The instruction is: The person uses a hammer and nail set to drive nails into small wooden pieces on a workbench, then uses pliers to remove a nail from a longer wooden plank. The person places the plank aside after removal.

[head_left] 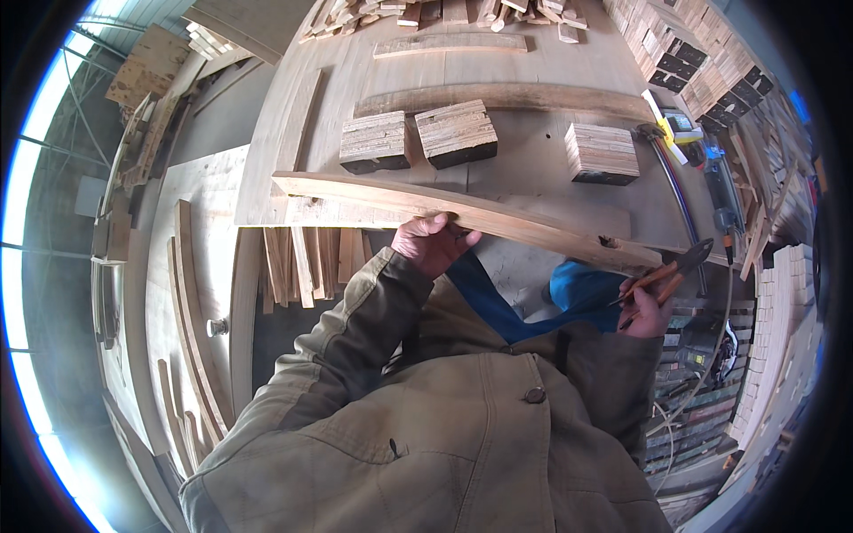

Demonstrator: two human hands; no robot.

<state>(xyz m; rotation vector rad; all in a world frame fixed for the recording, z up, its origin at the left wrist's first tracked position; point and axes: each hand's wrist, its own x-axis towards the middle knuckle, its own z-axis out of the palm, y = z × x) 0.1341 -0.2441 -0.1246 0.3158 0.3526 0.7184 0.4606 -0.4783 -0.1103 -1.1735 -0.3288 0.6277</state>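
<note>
A long wooden strip lies slantwise across my front, its left end farther away than its right. Near its middle, my left hand is closed around the near edge, thumb on top. A dark hole or knot shows toward the right end. My right hand grips a pair of pliers with orange handles and dark jaws, beside the strip's right end. The jaws point up and right, away from the wood. A thin dark thing also sticks out of the right hand; its kind is unclear.
On the plywood table stand three layered wood blocks with black-marked sides, one of them a block at right. Behind them lies a long board. A hammer and a blue power tool lie at right. Stacked blocks rise behind.
</note>
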